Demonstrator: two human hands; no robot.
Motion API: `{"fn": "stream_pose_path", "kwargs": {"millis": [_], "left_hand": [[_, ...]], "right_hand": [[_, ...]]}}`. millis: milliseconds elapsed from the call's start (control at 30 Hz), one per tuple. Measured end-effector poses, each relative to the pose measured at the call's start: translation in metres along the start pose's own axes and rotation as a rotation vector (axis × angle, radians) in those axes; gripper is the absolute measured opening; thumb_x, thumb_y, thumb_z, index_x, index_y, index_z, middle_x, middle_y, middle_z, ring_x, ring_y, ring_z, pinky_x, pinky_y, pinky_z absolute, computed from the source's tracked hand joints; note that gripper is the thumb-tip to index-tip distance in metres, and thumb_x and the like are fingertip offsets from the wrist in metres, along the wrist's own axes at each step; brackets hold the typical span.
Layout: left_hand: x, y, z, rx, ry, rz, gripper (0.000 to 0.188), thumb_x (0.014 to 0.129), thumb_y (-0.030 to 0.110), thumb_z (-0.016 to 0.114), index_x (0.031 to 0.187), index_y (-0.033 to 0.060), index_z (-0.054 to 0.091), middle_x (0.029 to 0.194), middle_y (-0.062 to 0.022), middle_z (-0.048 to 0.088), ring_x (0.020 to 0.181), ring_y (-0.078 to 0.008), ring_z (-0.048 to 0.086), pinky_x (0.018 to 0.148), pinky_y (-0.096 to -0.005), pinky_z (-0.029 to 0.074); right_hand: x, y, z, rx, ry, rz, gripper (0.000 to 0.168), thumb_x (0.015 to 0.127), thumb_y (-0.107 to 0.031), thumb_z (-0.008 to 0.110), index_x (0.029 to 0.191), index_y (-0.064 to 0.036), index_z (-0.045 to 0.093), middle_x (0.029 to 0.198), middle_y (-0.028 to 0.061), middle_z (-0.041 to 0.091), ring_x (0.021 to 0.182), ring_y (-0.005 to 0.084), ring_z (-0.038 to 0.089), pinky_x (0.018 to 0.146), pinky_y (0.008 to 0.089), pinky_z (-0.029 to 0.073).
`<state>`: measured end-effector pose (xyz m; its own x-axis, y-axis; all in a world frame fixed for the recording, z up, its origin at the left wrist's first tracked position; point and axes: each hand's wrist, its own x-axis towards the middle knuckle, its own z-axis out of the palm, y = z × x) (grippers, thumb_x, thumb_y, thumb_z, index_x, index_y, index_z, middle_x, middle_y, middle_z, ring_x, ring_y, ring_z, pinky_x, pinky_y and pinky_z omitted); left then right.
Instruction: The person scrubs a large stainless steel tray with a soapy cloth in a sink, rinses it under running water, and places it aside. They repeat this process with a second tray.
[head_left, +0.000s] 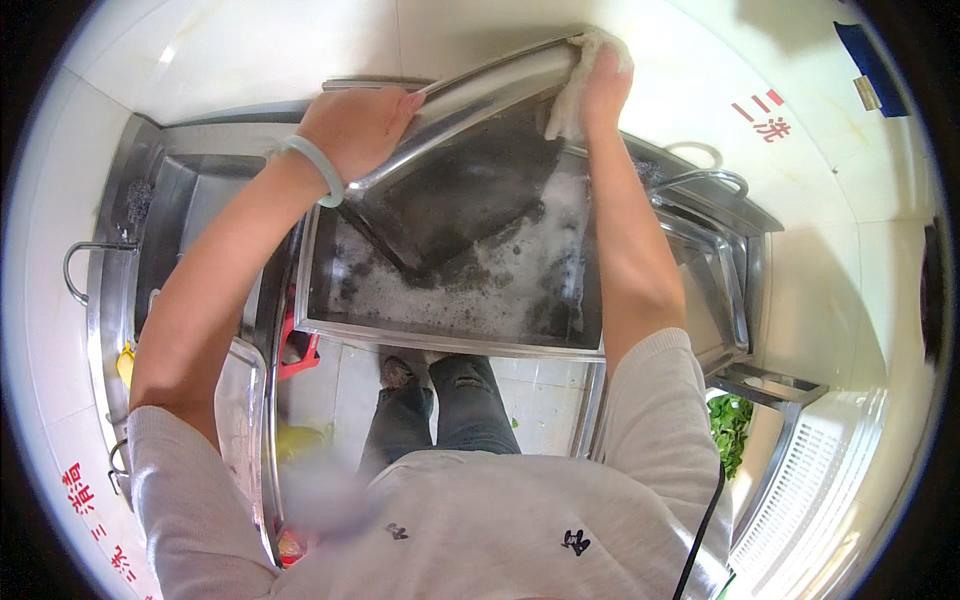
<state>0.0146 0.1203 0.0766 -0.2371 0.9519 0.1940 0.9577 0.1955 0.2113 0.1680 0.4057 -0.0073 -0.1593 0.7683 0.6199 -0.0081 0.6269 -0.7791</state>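
A rectangular stainless steel tray (499, 94) is held tilted over the middle sink basin (450, 345), its lower corner dipping into sudsy water (405, 304). My left hand (360, 127) grips the tray's rim at the left, and a pale bangle (311, 169) circles that wrist. At the tray's upper right corner, my right hand (606, 86) presses a wet whitish cloth (568, 105) over the rim. Part of the cloth hangs down the tray's inner side. The right fingers are partly hidden by the cloth.
Metal trays (724, 262) lean in the right basin. Another basin (225, 180) lies left, with a curved faucet (101, 247) beside it; another faucet (705, 176) stands right. Below are a red plastic item (300, 356), leafy greens (729, 427) and a white perforated basket (810, 480).
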Motion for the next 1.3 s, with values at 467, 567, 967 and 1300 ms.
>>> {"fn": "stream_pose_path", "kwargs": {"millis": [467, 567, 967, 1300], "left_hand": [[0.000, -0.027, 0.019, -1.372, -0.479, -0.356, 0.059, 0.091, 0.056, 0.034, 0.109, 0.0042, 0.057, 0.093, -0.0043, 0.062, 0.076, -0.0114, 0.057, 0.070, -0.0288, 0.050], [0.013, -0.043, 0.005, -0.710, -0.769, -0.365, 0.049, 0.094, 0.048, 0.036, 0.101, 0.0056, 0.060, 0.077, -0.0021, 0.060, 0.062, -0.0104, 0.055, 0.052, -0.0304, 0.048], [0.016, -0.045, 0.020, 0.050, -0.657, -0.231, 0.040, 0.096, 0.023, 0.026, 0.131, 0.0097, 0.039, 0.105, -0.0242, 0.058, 0.098, -0.0396, 0.057, 0.084, -0.0477, 0.043], [0.022, -0.033, 0.008, -0.205, -0.606, -0.351, 0.059, 0.096, 0.044, 0.022, 0.110, -0.0023, 0.056, 0.107, -0.0224, 0.058, 0.101, -0.0347, 0.055, 0.092, -0.0437, 0.037]], "right_hand": [[-0.168, -0.142, 0.062, -0.107, -0.149, -0.630, 0.037, 0.075, -0.021, 0.063, 0.100, 0.002, 0.049, 0.102, 0.0196, 0.051, 0.094, 0.0371, 0.049, 0.085, 0.0478, 0.037], [-0.181, -0.159, 0.065, -0.033, -0.272, -0.693, 0.034, 0.070, -0.023, 0.067, 0.093, -0.002, 0.052, 0.099, 0.0151, 0.053, 0.092, 0.0347, 0.051, 0.084, 0.0477, 0.038], [-0.268, -0.158, 0.091, -0.359, -0.774, -1.519, 0.026, 0.076, -0.018, 0.056, 0.101, -0.013, 0.054, 0.105, 0.0054, 0.054, 0.101, 0.0235, 0.051, 0.094, 0.0339, 0.041], [-0.373, 0.034, -0.005, -0.383, -1.249, -1.542, 0.037, 0.082, -0.016, 0.049, 0.119, -0.015, 0.049, 0.132, -0.0019, 0.041, 0.124, 0.0167, 0.035, 0.106, 0.0296, 0.030]]}}
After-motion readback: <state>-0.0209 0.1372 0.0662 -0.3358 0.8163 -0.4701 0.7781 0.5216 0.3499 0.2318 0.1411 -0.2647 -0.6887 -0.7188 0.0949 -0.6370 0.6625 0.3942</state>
